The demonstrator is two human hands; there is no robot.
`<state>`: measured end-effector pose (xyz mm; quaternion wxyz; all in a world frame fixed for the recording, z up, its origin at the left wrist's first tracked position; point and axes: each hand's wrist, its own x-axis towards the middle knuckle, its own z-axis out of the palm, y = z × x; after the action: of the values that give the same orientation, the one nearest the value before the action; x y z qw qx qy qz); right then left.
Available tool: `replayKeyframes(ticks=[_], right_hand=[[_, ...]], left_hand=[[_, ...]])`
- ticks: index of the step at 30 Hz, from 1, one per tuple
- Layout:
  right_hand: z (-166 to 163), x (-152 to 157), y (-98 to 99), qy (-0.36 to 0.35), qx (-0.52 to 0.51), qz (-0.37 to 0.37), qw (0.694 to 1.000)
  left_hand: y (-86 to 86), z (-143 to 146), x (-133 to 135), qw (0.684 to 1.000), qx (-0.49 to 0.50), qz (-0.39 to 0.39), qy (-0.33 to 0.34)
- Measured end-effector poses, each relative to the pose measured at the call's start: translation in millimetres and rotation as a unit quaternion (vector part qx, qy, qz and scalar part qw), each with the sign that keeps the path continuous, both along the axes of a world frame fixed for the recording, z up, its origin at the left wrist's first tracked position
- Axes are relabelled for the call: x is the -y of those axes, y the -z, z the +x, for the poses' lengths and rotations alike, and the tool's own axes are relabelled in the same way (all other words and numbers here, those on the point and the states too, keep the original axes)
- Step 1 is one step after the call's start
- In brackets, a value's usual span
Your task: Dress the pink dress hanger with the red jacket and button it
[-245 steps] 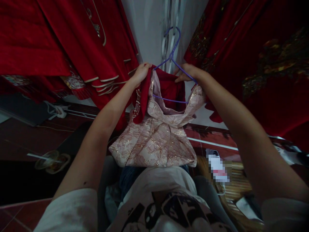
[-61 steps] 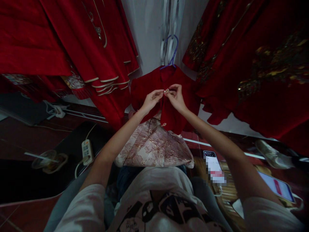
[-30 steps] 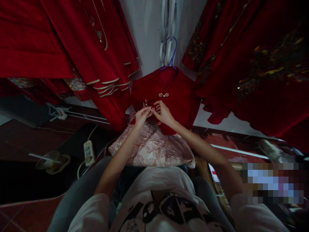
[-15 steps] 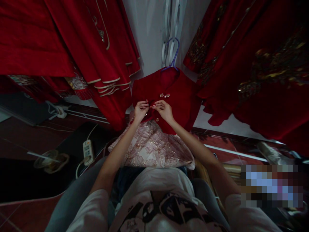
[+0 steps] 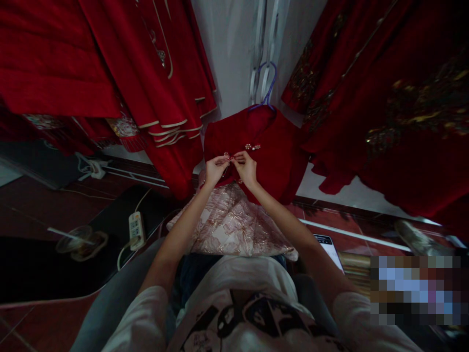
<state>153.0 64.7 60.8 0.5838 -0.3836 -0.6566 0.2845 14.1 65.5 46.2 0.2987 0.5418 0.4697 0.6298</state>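
Observation:
A red jacket [image 5: 284, 161] hangs in front of me on a purple hanger [image 5: 270, 88]. One beaded fastening [image 5: 252, 146] is closed at its upper front. Just below it, my left hand [image 5: 216, 170] pinches the jacket's left front edge at another beaded fastening. Thumb and fingers of my right hand [image 5: 246, 170] are closed on the facing part of that fastening, with its fingertips touching those of the left. The fingers hide most of the fastening, so I cannot tell whether its halves are joined. Beneath the jacket, a pink cushion [image 5: 238, 227] with a shiny floral pattern rests on my lap.
Red garments [image 5: 139, 73] hang on the left, and embroidered red garments [image 5: 366, 107] on the right. At left, a black surface [image 5: 32, 274] bears a power strip [image 5: 137, 230] and a plastic cup [image 5: 88, 244] with a straw. A phone [image 5: 330, 249] lies beyond my right forearm.
My hands have come together, closing the small gap between the two parts of the fastening. The view has shifted slightly, and more of the phone shows beside my right arm.

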Motion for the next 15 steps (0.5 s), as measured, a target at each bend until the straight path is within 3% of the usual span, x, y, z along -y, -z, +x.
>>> replayKeyframes(ticks=[11, 13, 15], right_hand=[[-1, 0, -1.0, 0.012, 0.018, -0.011, 1.0], [0, 4, -9.3, 0.014, 0.049, -0.005, 0.999], [2, 21, -30.5, 0.011, 0.094, 0.024, 0.995]], left_hand=[[-25.6, -14, 5, 0.979, -0.198, 0.028, 0.023], [-22.2, -15, 4, 0.98, -0.193, 0.035, 0.031], [-14.2, -17, 2, 0.988, -0.153, 0.033, 0.007]])
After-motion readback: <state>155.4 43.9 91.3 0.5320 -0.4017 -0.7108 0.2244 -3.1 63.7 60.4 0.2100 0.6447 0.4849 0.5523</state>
